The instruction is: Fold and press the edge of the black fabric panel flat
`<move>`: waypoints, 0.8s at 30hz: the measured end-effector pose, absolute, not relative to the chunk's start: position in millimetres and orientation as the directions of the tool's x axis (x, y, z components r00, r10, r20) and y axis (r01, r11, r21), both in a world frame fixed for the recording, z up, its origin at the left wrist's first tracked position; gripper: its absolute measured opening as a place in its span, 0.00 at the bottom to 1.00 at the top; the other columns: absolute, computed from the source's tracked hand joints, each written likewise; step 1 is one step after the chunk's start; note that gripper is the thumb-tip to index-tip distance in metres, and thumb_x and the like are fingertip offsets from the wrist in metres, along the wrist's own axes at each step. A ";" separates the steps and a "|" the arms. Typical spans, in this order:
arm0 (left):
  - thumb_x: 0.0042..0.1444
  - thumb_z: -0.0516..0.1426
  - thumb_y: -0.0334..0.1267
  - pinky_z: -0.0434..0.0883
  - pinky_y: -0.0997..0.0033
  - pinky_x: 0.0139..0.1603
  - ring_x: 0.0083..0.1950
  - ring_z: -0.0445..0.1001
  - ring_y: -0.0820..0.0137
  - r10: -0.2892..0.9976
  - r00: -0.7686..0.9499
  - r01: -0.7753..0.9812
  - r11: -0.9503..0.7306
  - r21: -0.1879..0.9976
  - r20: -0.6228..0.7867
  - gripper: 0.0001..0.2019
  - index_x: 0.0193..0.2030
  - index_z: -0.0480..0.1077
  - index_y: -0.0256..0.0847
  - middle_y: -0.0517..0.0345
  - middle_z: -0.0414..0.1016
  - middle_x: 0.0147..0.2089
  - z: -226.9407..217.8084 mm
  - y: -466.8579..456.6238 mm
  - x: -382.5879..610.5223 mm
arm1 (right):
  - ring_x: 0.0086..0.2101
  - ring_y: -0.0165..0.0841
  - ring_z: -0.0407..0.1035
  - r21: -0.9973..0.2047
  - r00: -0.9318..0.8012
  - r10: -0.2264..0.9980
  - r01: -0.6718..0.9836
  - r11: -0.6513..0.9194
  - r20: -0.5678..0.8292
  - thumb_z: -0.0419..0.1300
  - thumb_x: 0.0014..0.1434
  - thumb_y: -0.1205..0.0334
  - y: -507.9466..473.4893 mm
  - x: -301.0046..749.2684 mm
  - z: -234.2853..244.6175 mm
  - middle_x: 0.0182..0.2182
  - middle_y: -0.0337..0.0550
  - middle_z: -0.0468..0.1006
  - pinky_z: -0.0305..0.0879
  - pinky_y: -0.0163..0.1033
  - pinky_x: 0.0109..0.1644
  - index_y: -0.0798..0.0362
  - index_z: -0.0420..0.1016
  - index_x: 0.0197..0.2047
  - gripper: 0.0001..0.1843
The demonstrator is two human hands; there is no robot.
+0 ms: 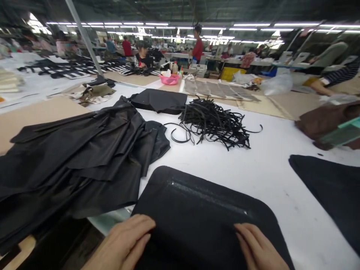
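The left hand [122, 242] and right hand [257, 247] are held flat and apart, unpinched, on the near edge of a rounded black fabric panel [197, 213] lying on the white worktop [270, 180]. A tangle of black strips [213, 123] is laid beyond it, and layered black cloth [78, 157] to its left.

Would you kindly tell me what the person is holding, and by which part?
The left hand and right hand lie on the near part of a black fabric panel; whether they grip it cannot be told.
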State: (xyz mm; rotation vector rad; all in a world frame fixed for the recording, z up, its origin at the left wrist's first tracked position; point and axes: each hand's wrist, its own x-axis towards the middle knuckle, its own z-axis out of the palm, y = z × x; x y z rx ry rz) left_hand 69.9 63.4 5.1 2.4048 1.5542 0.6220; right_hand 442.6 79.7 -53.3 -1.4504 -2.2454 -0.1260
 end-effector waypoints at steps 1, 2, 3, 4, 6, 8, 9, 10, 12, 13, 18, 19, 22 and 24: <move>0.59 0.50 0.38 0.72 0.78 0.47 0.46 0.74 0.71 0.877 0.407 0.804 -0.477 0.356 0.255 0.14 0.51 0.67 0.50 0.62 0.76 0.47 8.3 77.3 81.4 | 0.36 0.35 0.73 -0.156 -0.324 0.842 0.892 0.424 0.432 0.49 0.62 0.57 79.7 436.8 -50.4 0.39 0.45 0.76 0.72 0.35 0.38 0.49 0.69 0.47 0.14; 0.59 0.49 0.35 0.71 0.77 0.48 0.47 0.74 0.70 0.855 0.444 0.800 -0.513 0.311 0.269 0.15 0.52 0.66 0.48 0.60 0.75 0.48 8.7 89.6 90.9 | 0.36 0.35 0.73 -0.142 -0.321 0.841 0.898 0.417 0.436 0.48 0.62 0.57 80.2 432.8 -48.9 0.39 0.45 0.76 0.72 0.36 0.39 0.50 0.69 0.47 0.13; 0.59 0.48 0.34 0.72 0.75 0.49 0.48 0.73 0.69 0.835 0.473 0.797 -0.541 0.268 0.280 0.16 0.52 0.66 0.46 0.58 0.75 0.49 6.6 100.2 97.9 | 0.36 0.35 0.73 -0.130 -0.319 0.844 0.904 0.407 0.431 0.48 0.62 0.57 81.2 431.2 -48.5 0.39 0.45 0.76 0.71 0.37 0.39 0.50 0.69 0.46 0.14; 0.59 0.48 0.32 0.72 0.72 0.50 0.49 0.73 0.68 0.824 0.490 0.802 -0.554 0.224 0.283 0.16 0.52 0.67 0.44 0.56 0.74 0.50 2.3 109.2 102.2 | 0.37 0.36 0.72 -0.120 -0.308 0.852 0.913 0.390 0.423 0.48 0.62 0.57 82.8 432.0 -48.8 0.40 0.45 0.76 0.71 0.39 0.39 0.50 0.69 0.46 0.14; 0.59 0.47 0.32 0.72 0.67 0.51 0.51 0.72 0.65 0.813 0.509 0.818 -0.559 0.137 0.283 0.16 0.51 0.68 0.41 0.52 0.73 0.52 -10.8 123.4 103.9 | 0.39 0.37 0.71 -0.115 -0.257 0.882 0.939 0.325 0.396 0.47 0.63 0.56 87.2 440.0 -50.2 0.41 0.46 0.76 0.70 0.41 0.41 0.50 0.70 0.46 0.15; 0.59 0.46 0.35 0.72 0.64 0.51 0.52 0.71 0.62 0.822 0.505 0.840 -0.538 0.068 0.263 0.15 0.50 0.68 0.39 0.50 0.72 0.53 -26.6 133.8 99.8 | 0.40 0.38 0.70 -0.140 -0.164 0.923 0.965 0.224 0.348 0.47 0.63 0.55 93.1 452.7 -50.2 0.43 0.46 0.75 0.69 0.43 0.43 0.50 0.70 0.46 0.16; 0.60 0.46 0.36 0.72 0.63 0.51 0.52 0.71 0.61 0.833 0.494 0.853 -0.519 0.045 0.248 0.16 0.50 0.69 0.38 0.49 0.71 0.53 -34.4 138.0 97.2 | 0.41 0.38 0.70 -0.160 -0.107 0.942 0.973 0.165 0.317 0.47 0.62 0.56 96.6 459.0 -49.3 0.44 0.46 0.74 0.69 0.44 0.44 0.51 0.70 0.46 0.16; 0.60 0.46 0.38 0.73 0.63 0.50 0.52 0.71 0.60 0.846 0.480 0.865 -0.500 0.033 0.234 0.16 0.49 0.69 0.38 0.49 0.71 0.53 -41.6 141.7 94.7 | 0.41 0.38 0.70 -0.182 -0.054 0.957 0.977 0.109 0.285 0.47 0.62 0.57 100.7 464.7 -47.7 0.44 0.45 0.74 0.68 0.44 0.45 0.51 0.70 0.46 0.15; 0.60 0.46 0.40 0.73 0.62 0.49 0.51 0.72 0.59 0.864 0.458 0.879 -0.475 0.042 0.208 0.17 0.48 0.70 0.39 0.49 0.72 0.53 -53.5 147.5 91.5 | 0.42 0.37 0.69 -0.216 0.023 0.975 0.976 0.026 0.219 0.47 0.62 0.59 111.1 472.6 -43.4 0.46 0.45 0.73 0.68 0.44 0.46 0.51 0.70 0.46 0.15; 0.60 0.45 0.41 0.73 0.61 0.49 0.51 0.72 0.58 0.870 0.448 0.882 -0.467 0.056 0.205 0.17 0.47 0.71 0.39 0.48 0.72 0.53 -57.8 149.4 90.7 | 0.42 0.37 0.69 -0.226 0.035 0.980 0.974 0.010 0.195 0.47 0.62 0.61 117.3 474.8 -41.1 0.46 0.45 0.73 0.67 0.44 0.46 0.51 0.70 0.46 0.14; 0.59 0.44 0.41 0.72 0.58 0.50 0.53 0.70 0.58 0.898 0.390 0.902 -0.417 0.115 0.204 0.19 0.47 0.70 0.38 0.46 0.70 0.54 -64.6 153.7 89.5 | 0.48 0.38 0.65 -0.234 -0.069 0.995 0.969 0.085 0.075 0.49 0.61 0.65 150.1 476.0 -32.2 0.52 0.47 0.69 0.63 0.45 0.51 0.52 0.67 0.52 0.17; 0.59 0.44 0.41 0.72 0.58 0.50 0.53 0.70 0.58 0.903 0.381 0.905 -0.407 0.119 0.198 0.19 0.47 0.71 0.38 0.47 0.70 0.54 -64.3 154.2 89.3 | 0.49 0.39 0.64 -0.220 -0.093 0.994 0.970 0.103 0.052 0.49 0.60 0.65 155.0 476.1 -30.8 0.52 0.47 0.69 0.62 0.46 0.52 0.53 0.66 0.53 0.17; 0.58 0.45 0.42 0.72 0.57 0.50 0.52 0.70 0.57 0.909 0.365 0.909 -0.395 0.133 0.203 0.18 0.46 0.71 0.38 0.48 0.71 0.53 -61.7 154.6 89.5 | 0.47 0.40 0.63 -0.161 -0.131 0.991 0.978 0.132 0.016 0.51 0.59 0.67 163.7 476.8 -27.0 0.49 0.47 0.70 0.61 0.46 0.50 0.53 0.67 0.51 0.16; 0.58 0.46 0.42 0.71 0.54 0.50 0.52 0.70 0.56 0.905 0.363 0.908 -0.397 0.136 0.221 0.18 0.45 0.72 0.39 0.48 0.71 0.52 -58.0 154.1 90.9 | 0.45 0.40 0.64 -0.120 -0.120 0.992 0.985 0.125 0.046 0.50 0.60 0.67 164.4 475.3 -24.5 0.47 0.47 0.71 0.61 0.46 0.48 0.52 0.68 0.49 0.14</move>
